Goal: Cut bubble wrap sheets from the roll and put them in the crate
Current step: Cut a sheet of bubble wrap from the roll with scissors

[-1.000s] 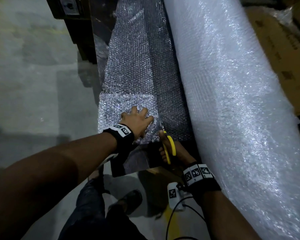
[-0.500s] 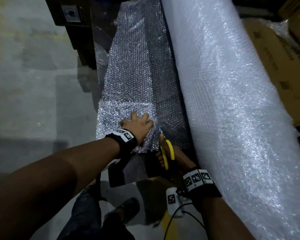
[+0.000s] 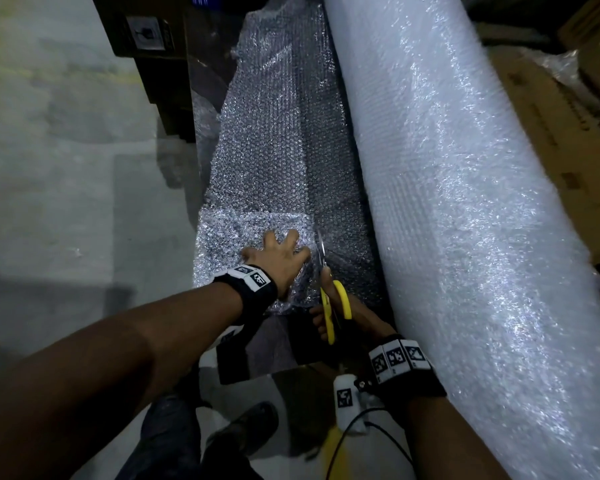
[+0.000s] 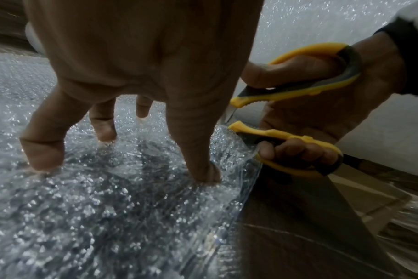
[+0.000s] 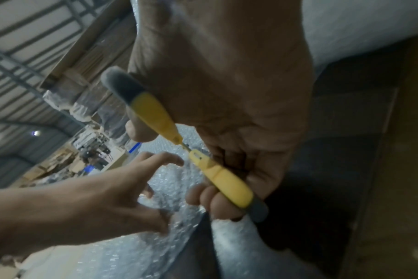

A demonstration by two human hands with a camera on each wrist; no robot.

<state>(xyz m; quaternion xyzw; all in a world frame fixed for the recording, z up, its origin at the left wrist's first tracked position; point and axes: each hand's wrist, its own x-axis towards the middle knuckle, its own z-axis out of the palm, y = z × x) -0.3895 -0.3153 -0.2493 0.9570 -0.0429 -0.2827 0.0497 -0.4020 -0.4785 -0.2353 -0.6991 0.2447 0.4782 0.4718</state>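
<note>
Bubble wrap in one huge white roll (image 3: pixel 465 209) fills the right side of the head view, lying long and slanted from the top down to the bottom right corner. Just beside it on the left, a loose sheet of bubble wrap (image 3: pixel 278 140) comes off the roll and lies flat over a dark worktop (image 3: pixel 253 355). The near end of the sheet looks brighter and more crinkled. Grey concrete floor (image 3: pixel 66 202) is on the left, and brown cardboard (image 3: pixel 561 140) lies past the roll on the right.

Both arms are bare and reach forward from the bottom of the head view, each with a black wrist band that has white tags on it. The left arm crosses from the lower left up to the sheet. The left hand (image 3: pixel 279 259) is spread wide, palm down, and its fingertips (image 4: pixel 43 156) press the near end of the sheet onto the worktop. It does not curl round anything.

The right hand (image 3: pixel 354 317) is just beside the left hand, close to the near edge of the sheet and next to the roll. It grips yellow scissors (image 3: pixel 331 306), with the thumb through one loop and the other fingers curled through the second loop. The handles stand apart. The thin blades (image 3: pixel 321 249) point away from the person and lie along the sheet, right next to the left hand.

No crate can be seen.
</note>
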